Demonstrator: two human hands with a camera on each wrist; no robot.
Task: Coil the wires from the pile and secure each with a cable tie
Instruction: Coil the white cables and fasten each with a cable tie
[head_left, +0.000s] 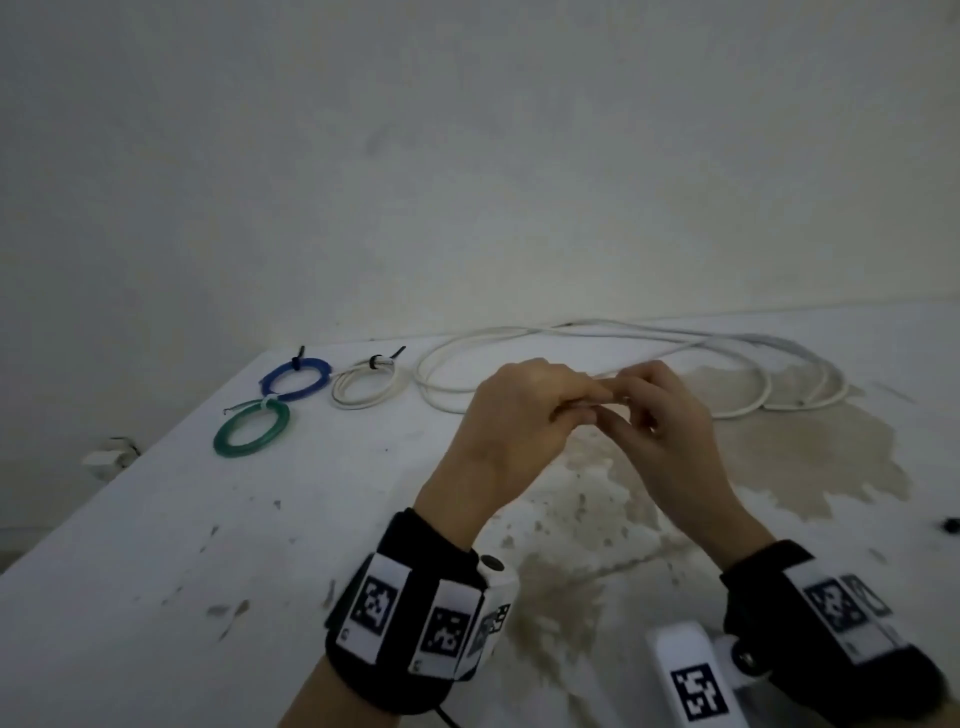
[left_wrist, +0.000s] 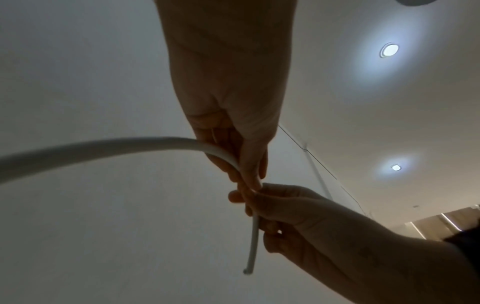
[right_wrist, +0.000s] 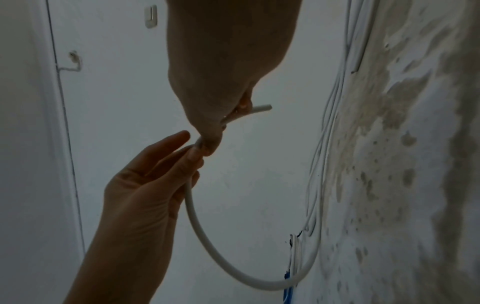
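A long white wire (head_left: 737, 414) lies in loose loops along the back right of the table (head_left: 260, 545). Both hands meet above the table's middle and hold one end of it. My left hand (head_left: 514, 415) pinches the white wire (left_wrist: 103, 147) between thumb and fingers, and from there it arcs away. My right hand (head_left: 670, 431) grips the wire just beside the left fingertips. The short free end sticks out past the right hand (right_wrist: 223, 72). In the right wrist view the wire (right_wrist: 272, 286) curves from the left hand (right_wrist: 140, 201) down to the table.
Three tied coils lie at the table's back left: a blue coil (head_left: 270, 382), a small white coil (head_left: 337, 387) and a green coil (head_left: 221, 441). A wall stands just behind the table. The table's left edge runs diagonally. A small dark object (head_left: 950, 525) sits at the far right.
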